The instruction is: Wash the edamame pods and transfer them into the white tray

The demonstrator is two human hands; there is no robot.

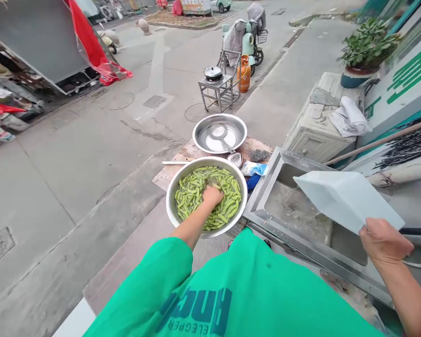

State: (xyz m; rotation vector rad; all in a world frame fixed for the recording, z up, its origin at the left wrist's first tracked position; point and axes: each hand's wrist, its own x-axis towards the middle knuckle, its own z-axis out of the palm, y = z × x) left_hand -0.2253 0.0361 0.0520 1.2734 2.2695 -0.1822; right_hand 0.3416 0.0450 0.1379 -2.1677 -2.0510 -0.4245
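A metal basin full of water and green pea-like pods stands in front of me. My left hand is dipped among the pods, its fingers hidden by them and the water. Off to the right, my right hand is closed round the edge of a pale plastic tub. The tub is tilted over a steel sink, its outer side turned toward me. Some water shows in the sink beneath it.
Behind the basin, a second metal basin holds a skimmer. Beside them lie a scouring pad and a blue-white packet. Further off are a pot on a metal stand and an orange gas cylinder. A mop leans at the right.
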